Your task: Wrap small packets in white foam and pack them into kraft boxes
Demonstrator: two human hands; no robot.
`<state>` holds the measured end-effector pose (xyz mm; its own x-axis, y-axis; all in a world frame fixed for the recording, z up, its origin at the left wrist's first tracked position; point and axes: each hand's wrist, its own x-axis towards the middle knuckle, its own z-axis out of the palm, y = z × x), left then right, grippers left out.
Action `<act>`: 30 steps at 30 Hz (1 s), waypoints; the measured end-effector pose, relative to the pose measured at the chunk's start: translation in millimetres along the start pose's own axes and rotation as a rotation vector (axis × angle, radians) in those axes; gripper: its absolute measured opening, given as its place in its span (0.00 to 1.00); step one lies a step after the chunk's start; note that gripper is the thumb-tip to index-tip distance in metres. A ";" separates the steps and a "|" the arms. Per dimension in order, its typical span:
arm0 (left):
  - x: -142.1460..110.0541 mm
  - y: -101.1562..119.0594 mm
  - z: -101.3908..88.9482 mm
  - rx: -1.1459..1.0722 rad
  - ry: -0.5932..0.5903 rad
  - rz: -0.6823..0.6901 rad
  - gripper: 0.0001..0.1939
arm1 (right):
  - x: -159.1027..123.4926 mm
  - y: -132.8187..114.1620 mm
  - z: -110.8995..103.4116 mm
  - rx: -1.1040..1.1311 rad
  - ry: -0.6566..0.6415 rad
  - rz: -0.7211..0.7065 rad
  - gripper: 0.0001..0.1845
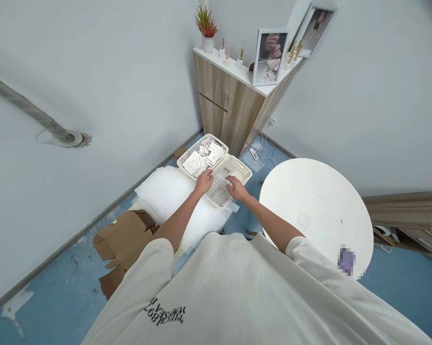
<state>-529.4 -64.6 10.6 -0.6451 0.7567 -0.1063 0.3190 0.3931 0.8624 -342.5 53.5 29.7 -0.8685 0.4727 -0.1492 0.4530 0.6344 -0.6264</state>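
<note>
Two white plastic baskets stand side by side on a stack of white foam sheets [165,191]. The far basket [187,156] holds several small white packets. The near basket [245,171] holds clear plastic items. My left hand [204,182] rests on the near basket's left side, fingers curled over the clear items. My right hand [236,187] lies on the same basket's contents, fingers bent down into them. Whether either hand grips an item is too small to tell.
A round white table [316,206] stands to my right. Flattened brown cardboard boxes [122,239] lie on the blue floor at the left. A wooden cabinet [230,103] with a plant, small bottles and framed pictures fills the corner. A power strip [253,153] lies at its foot.
</note>
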 end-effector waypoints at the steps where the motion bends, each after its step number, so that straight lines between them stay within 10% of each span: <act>1: 8.6 -1.3 -2.6 -0.003 0.008 0.004 0.19 | 6.6 -1.2 0.0 0.011 0.002 -0.001 0.28; 12: 108.8 -16.5 6.1 0.051 0.056 -0.138 0.16 | 52.9 1.1 -11.8 0.097 0.056 0.022 0.26; 30: 188.4 -26.2 23.1 -0.046 0.060 -0.258 0.22 | 59.2 23.2 -21.5 0.124 0.044 0.081 0.25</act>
<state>-643.2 79.8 -43.5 -0.7411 0.6018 -0.2977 0.1072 0.5438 0.8324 -379.0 109.3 22.8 -0.8195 0.5469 -0.1712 0.4902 0.5143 -0.7037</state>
